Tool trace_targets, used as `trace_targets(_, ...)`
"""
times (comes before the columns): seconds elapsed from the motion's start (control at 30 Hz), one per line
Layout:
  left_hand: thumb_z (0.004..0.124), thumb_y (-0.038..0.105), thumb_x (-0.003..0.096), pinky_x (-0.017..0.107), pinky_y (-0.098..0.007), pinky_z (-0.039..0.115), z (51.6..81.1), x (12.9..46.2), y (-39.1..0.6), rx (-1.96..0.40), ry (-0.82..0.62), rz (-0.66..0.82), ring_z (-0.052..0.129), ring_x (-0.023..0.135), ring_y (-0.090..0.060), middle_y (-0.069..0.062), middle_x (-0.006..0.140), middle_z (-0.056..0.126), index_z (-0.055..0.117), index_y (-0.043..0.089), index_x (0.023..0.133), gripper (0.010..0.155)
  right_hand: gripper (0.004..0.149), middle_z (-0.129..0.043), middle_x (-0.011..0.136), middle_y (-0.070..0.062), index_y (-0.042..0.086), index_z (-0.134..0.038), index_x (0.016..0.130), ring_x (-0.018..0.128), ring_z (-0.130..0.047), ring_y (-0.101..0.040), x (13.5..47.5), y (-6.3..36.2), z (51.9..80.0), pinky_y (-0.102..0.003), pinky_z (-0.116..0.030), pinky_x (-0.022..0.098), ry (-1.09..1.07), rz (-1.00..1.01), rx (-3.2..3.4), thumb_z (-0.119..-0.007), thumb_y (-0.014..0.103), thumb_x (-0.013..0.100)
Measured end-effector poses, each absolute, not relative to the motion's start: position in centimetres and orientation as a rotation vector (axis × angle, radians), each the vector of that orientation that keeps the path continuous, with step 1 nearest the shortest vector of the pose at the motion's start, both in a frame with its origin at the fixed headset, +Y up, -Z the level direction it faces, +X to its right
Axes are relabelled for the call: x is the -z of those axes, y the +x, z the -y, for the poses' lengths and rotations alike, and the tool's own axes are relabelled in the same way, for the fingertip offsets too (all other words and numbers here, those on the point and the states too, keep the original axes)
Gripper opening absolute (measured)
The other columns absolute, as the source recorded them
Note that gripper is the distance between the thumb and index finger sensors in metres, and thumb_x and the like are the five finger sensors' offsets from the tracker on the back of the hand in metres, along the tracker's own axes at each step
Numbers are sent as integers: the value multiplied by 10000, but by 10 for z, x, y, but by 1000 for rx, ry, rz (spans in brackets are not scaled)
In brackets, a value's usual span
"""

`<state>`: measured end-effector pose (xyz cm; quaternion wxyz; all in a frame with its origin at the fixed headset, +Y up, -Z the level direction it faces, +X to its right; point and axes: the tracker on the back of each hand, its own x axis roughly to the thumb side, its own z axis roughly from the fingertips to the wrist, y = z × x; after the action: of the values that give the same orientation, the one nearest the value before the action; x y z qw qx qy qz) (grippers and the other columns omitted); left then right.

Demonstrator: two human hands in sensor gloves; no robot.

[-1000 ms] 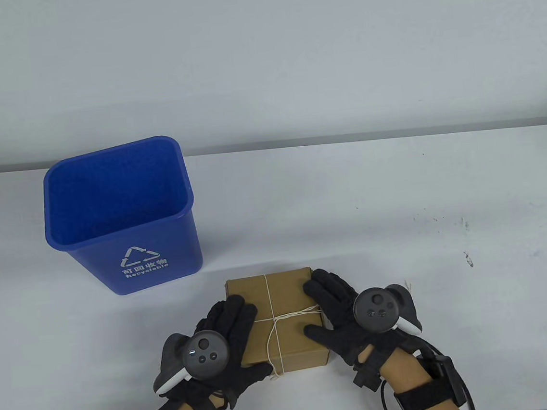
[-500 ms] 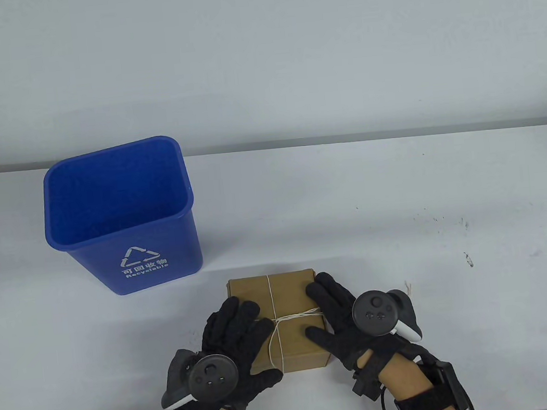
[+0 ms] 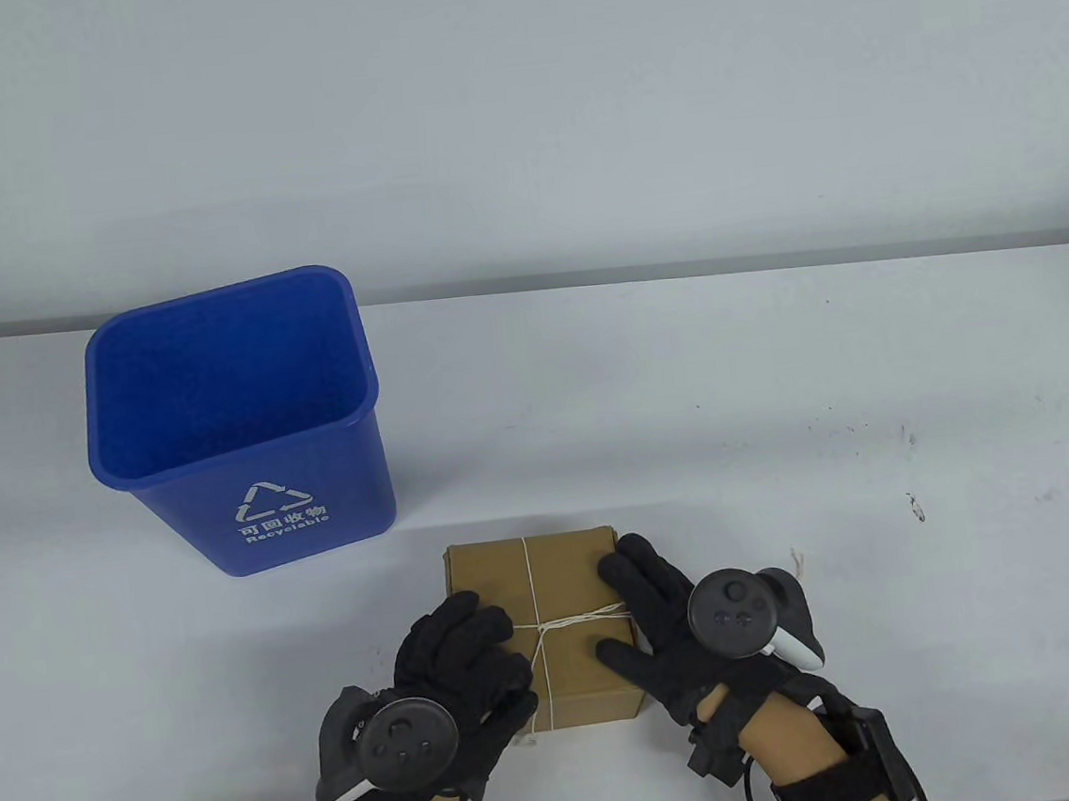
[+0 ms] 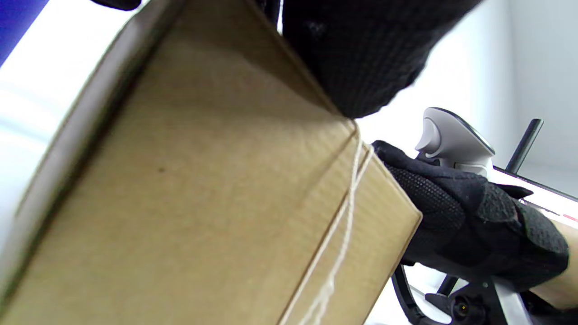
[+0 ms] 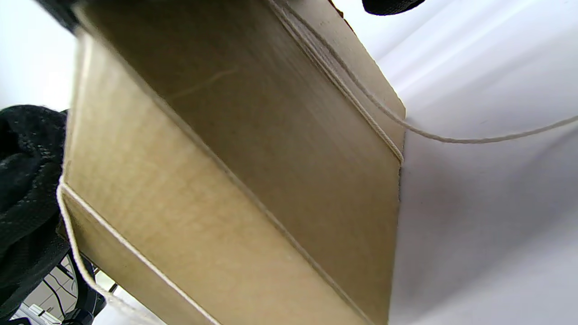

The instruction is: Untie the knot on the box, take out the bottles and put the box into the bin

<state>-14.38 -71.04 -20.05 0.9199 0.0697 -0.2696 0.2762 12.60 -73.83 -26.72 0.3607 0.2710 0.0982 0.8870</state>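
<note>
A closed brown cardboard box (image 3: 565, 572) lies near the table's front edge. White string (image 3: 527, 571) crosses its lid, with the knot (image 3: 545, 624) in the middle. My left hand (image 3: 518, 671) lies over the box's front left part. Its fingers (image 3: 481, 628) are curled beside the knot and its thumb (image 4: 361, 58) touches the top front edge by the string (image 4: 343, 234). Whether it pinches the string is hidden. My right hand (image 3: 625, 600) rests with straight fingers along the box's right edge, thumb on the lid. No bottles show.
A blue recycling bin (image 3: 234, 420) stands open and upright at the back left of the box. A loose string end (image 3: 799, 564) trails on the white table (image 3: 780, 396) behind my right hand. The wall rises behind the table's far edge.
My left hand has drawn back toward the front edge and its fingers have curled in beside the knot. The right hand and the box have barely moved.
</note>
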Motion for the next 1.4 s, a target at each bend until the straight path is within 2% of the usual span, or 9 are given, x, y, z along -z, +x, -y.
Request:
trace_targets(0.43,778,351,487,726,-701,485,709,202,-157,-579,215,408,530,1040,-483,-106,1040,656,826,132,841,419,811,-53,1111,-115,167,-236,1081,971,-317,-607,266,126,738,-745,-348,624,686,-261,-2280,-630,572,499)
trace_targets(0.53,754,450,496,723,-705,468,712,203,-159,-639,191,410,512,1039,-493,-115,1056,634,822,150,852,471,810,-53,1110,-118,166,-236,1081,973,-315,-603,266,126,739,-744,-349,625,684,-263,-2283,-629,571,500)
trace_targets(0.63,760,627,446,720,-708,462,715,204,-156,-614,190,403,487,1040,-507,-123,1086,572,744,148,926,678,810,-53,1110,-119,168,-235,1081,973,-314,-605,266,126,739,-745,-348,624,681,-265,-2283,-629,571,499)
trace_targets(0.7,771,659,435,723,-700,462,715,203,-153,-575,186,384,462,1045,-509,-123,1097,533,718,165,930,701,811,-52,1109,-124,168,-233,1081,971,-316,-608,266,126,739,-745,-348,623,679,-267,-2283,-629,571,499)
trace_targets(0.8,843,560,451,715,-690,490,712,202,-151,-530,202,341,503,1031,-509,-113,1080,566,747,161,907,614,811,-127,1112,-206,183,-223,1081,966,-328,-611,266,126,740,-745,-354,621,659,-290,-2280,-623,580,497)
trace_targets(1.0,848,397,481,695,-661,558,709,203,-160,-596,217,241,579,1005,-504,-113,1055,627,798,150,889,480,811,-149,1112,-219,201,-205,1080,966,-321,-612,266,127,741,-747,-348,620,646,-309,-2266,-621,582,497)
trace_targets(1.2,838,437,483,670,-647,601,712,203,-179,-643,159,51,619,977,-521,-163,1063,597,712,120,966,591,811,-153,1110,-224,200,-204,1079,964,-323,-615,265,127,741,-746,-350,619,644,-308,-2271,-620,581,498)
trace_targets(1.3,803,481,494,654,-649,618,716,204,-187,-666,95,-3,647,956,-537,-186,1048,632,753,88,943,599,811,-155,1110,-226,198,-204,1079,963,-325,-616,265,127,741,-746,-349,619,642,-309,-2273,-620,581,498)
trace_targets(1.4,783,420,502,629,-645,660,717,205,-185,-731,73,45,725,915,-532,-175,991,733,854,47,822,497,810,-158,1110,-228,200,-203,1079,963,-326,-614,265,126,741,-746,-349,620,644,-311,-2275,-620,579,497)
